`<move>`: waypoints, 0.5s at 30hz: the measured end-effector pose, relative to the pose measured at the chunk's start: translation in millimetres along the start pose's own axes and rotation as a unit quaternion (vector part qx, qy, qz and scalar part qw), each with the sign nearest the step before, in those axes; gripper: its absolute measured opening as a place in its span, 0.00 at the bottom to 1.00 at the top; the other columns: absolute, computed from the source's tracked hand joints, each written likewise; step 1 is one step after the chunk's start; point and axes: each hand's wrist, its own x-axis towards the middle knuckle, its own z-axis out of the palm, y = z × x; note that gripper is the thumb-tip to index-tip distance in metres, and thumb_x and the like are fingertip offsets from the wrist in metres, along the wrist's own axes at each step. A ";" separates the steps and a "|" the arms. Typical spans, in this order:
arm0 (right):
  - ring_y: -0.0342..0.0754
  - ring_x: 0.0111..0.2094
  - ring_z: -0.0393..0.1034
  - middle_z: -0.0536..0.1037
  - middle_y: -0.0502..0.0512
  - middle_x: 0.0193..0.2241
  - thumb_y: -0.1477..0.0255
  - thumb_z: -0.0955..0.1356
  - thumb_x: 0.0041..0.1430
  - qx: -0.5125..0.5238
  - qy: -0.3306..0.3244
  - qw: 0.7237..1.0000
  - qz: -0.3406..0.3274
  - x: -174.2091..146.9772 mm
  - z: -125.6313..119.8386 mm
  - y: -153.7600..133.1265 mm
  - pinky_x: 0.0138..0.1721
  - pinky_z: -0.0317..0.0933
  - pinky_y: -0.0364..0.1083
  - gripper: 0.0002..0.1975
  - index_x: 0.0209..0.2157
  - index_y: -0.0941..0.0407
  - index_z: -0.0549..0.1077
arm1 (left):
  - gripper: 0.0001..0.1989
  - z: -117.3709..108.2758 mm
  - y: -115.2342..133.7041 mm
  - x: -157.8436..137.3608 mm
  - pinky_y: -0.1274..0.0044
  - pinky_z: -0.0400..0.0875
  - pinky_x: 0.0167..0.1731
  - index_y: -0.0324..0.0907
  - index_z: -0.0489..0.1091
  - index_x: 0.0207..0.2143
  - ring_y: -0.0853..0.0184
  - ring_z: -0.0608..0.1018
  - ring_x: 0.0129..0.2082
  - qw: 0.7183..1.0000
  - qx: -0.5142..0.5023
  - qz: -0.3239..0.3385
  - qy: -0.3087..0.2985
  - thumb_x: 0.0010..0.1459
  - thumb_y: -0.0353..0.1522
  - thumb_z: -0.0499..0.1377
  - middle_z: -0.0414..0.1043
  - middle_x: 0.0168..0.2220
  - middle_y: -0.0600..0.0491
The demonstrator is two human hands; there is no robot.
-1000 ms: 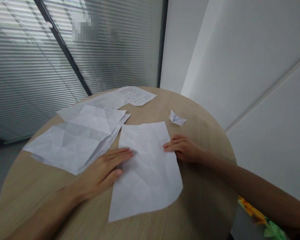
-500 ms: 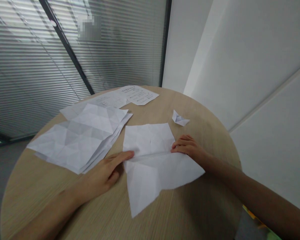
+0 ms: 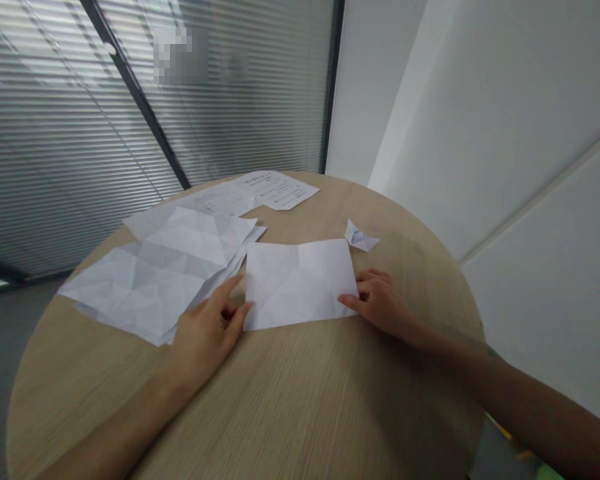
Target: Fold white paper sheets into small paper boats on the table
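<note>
A white sheet of paper [image 3: 300,280], creased and folded over into a rectangle, lies before me on the round wooden table [image 3: 290,400]. At its left edge, my left hand [image 3: 207,330] grips near the lower corner, thumb tip on the paper and index finger alongside. My right hand [image 3: 383,303] pinches the right edge, its thumb on top and the other fingers beyond the side. Just past the far right corner sits a small folded paper piece [image 3: 361,239].
Several creased white sheets [image 3: 155,273] are stacked to the left, close to my left hand. Behind them are printed pages [image 3: 280,190] near the far table edge. Glass with blinds [image 3: 260,120] and a white wall [image 3: 520,133] stand beyond the table.
The near part of the paper, with its loose points, has been folded up and away, leaving a rectangle. Both hands have shifted to the sides near its closer corners.
</note>
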 end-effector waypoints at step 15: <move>0.56 0.61 0.61 0.69 0.65 0.58 0.81 0.64 0.55 -0.051 -0.113 0.975 -0.181 18.9 -2.5 -12.8 0.62 0.52 0.59 0.20 0.50 0.58 0.73 | 0.24 7.6 19.9 39.3 0.66 0.65 0.57 0.43 0.73 0.46 0.61 0.72 0.56 0.933 0.017 0.271 -0.237 0.51 0.17 0.50 0.73 0.53 0.51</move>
